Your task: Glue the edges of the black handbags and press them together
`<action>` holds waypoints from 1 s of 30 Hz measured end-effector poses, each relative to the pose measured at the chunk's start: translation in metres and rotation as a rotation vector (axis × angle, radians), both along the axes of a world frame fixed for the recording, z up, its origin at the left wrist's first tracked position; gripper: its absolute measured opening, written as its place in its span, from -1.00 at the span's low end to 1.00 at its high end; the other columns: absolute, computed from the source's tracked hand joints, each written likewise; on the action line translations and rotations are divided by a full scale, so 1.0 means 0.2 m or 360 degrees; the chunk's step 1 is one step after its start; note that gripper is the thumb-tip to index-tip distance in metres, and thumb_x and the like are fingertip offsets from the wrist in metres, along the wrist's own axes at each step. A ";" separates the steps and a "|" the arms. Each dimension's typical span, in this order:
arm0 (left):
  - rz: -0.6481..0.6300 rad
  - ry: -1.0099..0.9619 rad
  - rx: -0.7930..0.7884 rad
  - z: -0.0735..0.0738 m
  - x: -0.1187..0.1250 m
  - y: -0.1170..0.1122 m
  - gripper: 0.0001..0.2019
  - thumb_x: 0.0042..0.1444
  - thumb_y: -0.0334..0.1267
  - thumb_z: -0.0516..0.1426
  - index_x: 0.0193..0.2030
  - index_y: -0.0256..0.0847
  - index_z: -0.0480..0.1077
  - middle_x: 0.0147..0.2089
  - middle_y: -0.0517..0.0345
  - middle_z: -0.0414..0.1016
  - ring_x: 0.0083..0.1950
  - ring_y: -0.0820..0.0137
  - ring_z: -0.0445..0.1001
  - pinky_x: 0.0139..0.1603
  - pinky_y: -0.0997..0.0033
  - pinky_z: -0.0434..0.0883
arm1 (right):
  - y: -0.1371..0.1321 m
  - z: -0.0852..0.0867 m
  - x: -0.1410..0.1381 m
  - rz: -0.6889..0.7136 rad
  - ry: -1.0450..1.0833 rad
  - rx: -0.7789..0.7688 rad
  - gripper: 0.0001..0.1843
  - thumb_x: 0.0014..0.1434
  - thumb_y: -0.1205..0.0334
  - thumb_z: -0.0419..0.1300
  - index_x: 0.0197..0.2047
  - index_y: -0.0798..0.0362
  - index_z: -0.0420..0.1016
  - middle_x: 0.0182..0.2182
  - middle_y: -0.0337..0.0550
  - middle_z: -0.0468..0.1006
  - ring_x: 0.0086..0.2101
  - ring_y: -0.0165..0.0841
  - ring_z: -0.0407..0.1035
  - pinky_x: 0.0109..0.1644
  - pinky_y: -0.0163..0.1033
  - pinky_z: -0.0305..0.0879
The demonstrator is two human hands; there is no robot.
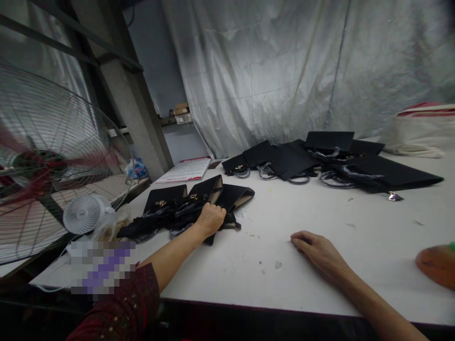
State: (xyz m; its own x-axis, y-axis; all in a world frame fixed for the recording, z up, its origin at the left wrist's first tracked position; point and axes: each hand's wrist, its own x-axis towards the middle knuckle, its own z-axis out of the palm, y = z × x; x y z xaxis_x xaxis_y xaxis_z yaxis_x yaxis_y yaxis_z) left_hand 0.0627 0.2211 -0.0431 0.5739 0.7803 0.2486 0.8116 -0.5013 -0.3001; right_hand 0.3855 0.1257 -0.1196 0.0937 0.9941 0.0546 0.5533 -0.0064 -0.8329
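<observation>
Left hand [210,219] curled onto the near-left pile of black bags [199,201], whether it pinches one can't be told, right hand [318,250] flat and empty on the white table [373,255], pile lying left of it, long axis running left-right.

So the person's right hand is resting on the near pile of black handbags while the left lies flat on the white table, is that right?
Not quite: the hands are swapped. In the head view the left hand rests on the near pile of black handbags, and the right hand lies flat on the white table.
</observation>
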 end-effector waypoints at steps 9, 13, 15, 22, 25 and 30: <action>0.0241 -0.0332 0.0238 0.21 -0.03 0.11 -0.76 0.16 -0.21 -0.03 -0.28 -0.25 0.42 -0.25 -0.03 0.54 -0.23 0.24 0.47 -0.24 0.34 0.20 | 0.00 0.03 -0.02 -0.0020 -0.0001 -0.0004 -0.65 0.05 -0.04 0.09 -0.29 0.01 0.55 -0.50 -0.22 0.52 -0.40 -0.25 0.39 -0.28 -0.20 0.23; 0.0435 -0.0937 0.0246 0.29 -0.05 0.17 -0.77 0.09 -0.13 0.00 -0.47 -0.18 0.35 -0.50 0.18 0.39 -0.42 0.38 0.32 -0.39 0.42 0.08 | 0.00 0.03 -0.02 -0.0006 -0.0007 -0.0001 -0.64 0.06 -0.05 0.07 -0.29 0.00 0.54 -0.50 -0.22 0.52 -0.40 -0.24 0.39 -0.28 -0.20 0.24; 0.0351 -0.1176 0.0200 0.32 -0.07 0.17 -0.78 0.04 -0.15 0.02 -0.54 -0.18 0.27 -0.56 0.25 0.25 -0.46 0.44 0.21 -0.40 0.45 0.05 | 0.00 0.03 -0.02 -0.0003 -0.0017 0.0007 -0.64 0.06 -0.05 0.06 -0.29 0.00 0.54 -0.49 -0.21 0.53 -0.39 -0.23 0.40 -0.28 -0.19 0.24; 0.0048 -0.1470 0.0166 0.36 0.00 0.05 -0.75 0.01 -0.18 0.02 -0.59 -0.20 0.06 -0.58 0.34 -0.01 -0.50 0.53 0.06 -0.42 0.51 0.05 | 0.00 0.03 -0.01 -0.0008 -0.0023 -0.0024 -0.62 0.05 -0.08 0.05 -0.28 -0.01 0.54 -0.45 -0.19 0.57 -0.37 -0.21 0.43 -0.28 -0.18 0.28; -0.0061 -0.1663 0.0165 0.41 0.07 -0.03 -0.73 0.00 -0.21 0.04 -0.60 -0.20 0.02 -0.58 0.34 -0.03 -0.51 0.54 0.03 -0.44 0.50 0.03 | 0.00 0.03 -0.01 -0.0009 -0.0031 0.0003 -0.62 0.05 -0.07 0.07 -0.27 -0.01 0.55 -0.35 -0.17 0.60 -0.29 -0.19 0.45 -0.16 -0.17 0.30; -0.0119 -0.1988 -0.0059 0.50 0.16 -0.13 -0.75 -0.03 -0.24 0.05 -0.61 -0.20 0.06 -0.59 0.34 -0.04 -0.51 0.56 0.01 -0.48 0.53 0.04 | 0.01 0.01 0.00 -0.0038 -0.0020 0.0004 -0.63 0.02 -0.04 0.11 -0.26 -0.01 0.58 -0.33 -0.15 0.62 -0.28 -0.18 0.47 -0.13 -0.16 0.33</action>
